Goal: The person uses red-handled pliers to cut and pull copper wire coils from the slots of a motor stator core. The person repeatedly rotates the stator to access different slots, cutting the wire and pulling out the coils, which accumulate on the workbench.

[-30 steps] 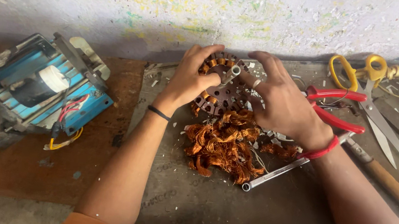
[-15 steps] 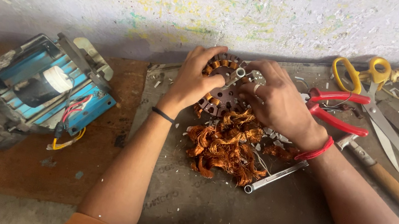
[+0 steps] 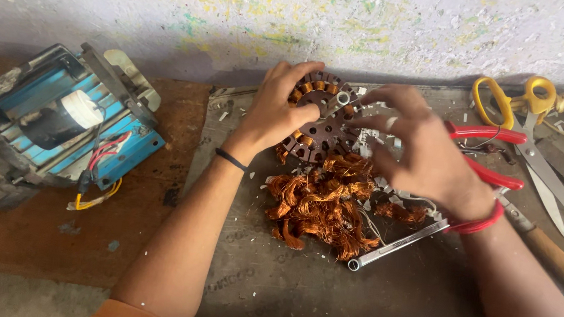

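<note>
Gripping the round, copper-wound brown metal stator (image 3: pixel 324 117) at the desk's (image 3: pixel 279 289) back edge, the left hand (image 3: pixel 277 111) is closed, while the right hand (image 3: pixel 427 156), clamped earlier, has been lifted with fingers (image 3: pixel 381 95) spread empty.

We had the left hand (image 3: pixel 279 111) curled in a grip, right hand (image 3: pixel 422 151) hovering, fingers (image 3: pixel 384 96) spread.

A round motor stator (image 3: pixel 324 117) is gripped at its left edge by the left hand (image 3: pixel 275 110), while the right hand (image 3: pixel 422 155) is held over its right side with fingers spread. Loose copper wire (image 3: pixel 323 204) is heaped just below, beside a spanner (image 3: pixel 398 244) and red-handled pliers (image 3: pixel 489 153).
</note>
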